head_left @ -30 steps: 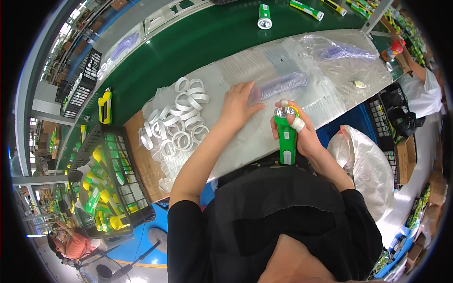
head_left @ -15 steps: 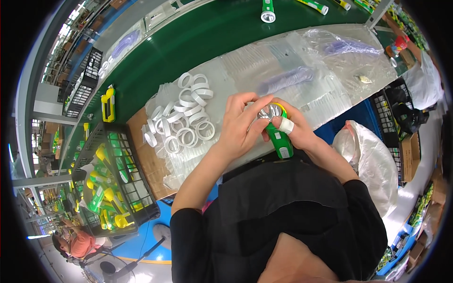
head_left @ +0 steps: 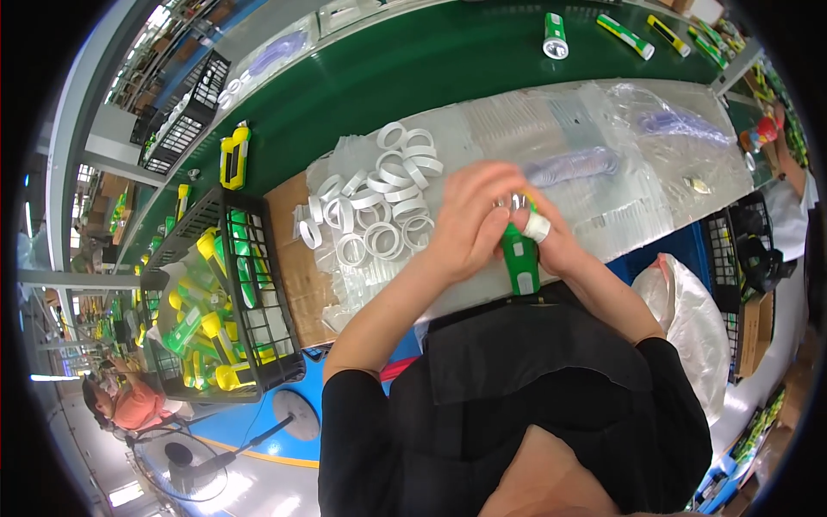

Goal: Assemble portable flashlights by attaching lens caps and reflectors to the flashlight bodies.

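Note:
A green flashlight with a shiny reflector end is held in front of my chest, over the near edge of the workbench. My right hand is wrapped around its upper body, and white tape circles one finger. Curled over the reflector end is my left hand, its fingers somewhat blurred and covering most of the head. A little yellow shows at the rim between the hands. To the left, white plastic rings lie in a loose pile on clear plastic sheeting. Beyond my hands sits a row of clear round lenses.
A black crate at left holds several yellow-green flashlights. Yellow flashlights stand beside it on the green conveyor; a green flashlight lies on its far part. A white sack is at right. A fan and another person are lower left.
My view has turned, so the bench things appear farther right. My left hand has moved over the flashlight's head, hiding more of the reflector. A second yellow flashlight now shows beside the first on the left.

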Available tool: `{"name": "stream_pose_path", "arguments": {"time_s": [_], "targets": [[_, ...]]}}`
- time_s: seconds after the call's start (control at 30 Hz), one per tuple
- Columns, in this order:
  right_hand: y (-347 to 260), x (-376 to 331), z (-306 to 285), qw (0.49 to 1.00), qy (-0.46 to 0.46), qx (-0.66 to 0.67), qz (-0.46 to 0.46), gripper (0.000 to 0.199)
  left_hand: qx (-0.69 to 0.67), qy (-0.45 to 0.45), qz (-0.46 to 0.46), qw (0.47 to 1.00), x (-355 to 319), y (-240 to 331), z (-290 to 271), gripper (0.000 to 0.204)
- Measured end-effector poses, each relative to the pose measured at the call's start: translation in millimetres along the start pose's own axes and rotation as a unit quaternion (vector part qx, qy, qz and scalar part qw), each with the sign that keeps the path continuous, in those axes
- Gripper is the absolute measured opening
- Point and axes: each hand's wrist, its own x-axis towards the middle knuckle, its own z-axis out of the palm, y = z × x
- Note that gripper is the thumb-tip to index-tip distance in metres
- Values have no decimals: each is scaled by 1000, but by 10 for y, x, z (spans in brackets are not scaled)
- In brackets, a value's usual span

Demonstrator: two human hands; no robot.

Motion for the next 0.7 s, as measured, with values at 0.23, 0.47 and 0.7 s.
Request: {"name": "stream_pose_path", "arguments": {"time_s": [0.23,0.47,0.7], "targets": [[-219,305,-120,991,-14,-86,-97,57,356,-59,-170,917,108,-516,-653,39],[-160,335,-87,981,-32,-110,-156,52,344,-95,-314,880,228,-1382,-1291,55],[-76,428,-131,979,-26,-120,-165,45,303,-252,-392,831,412,-1446,-1116,70]]}}
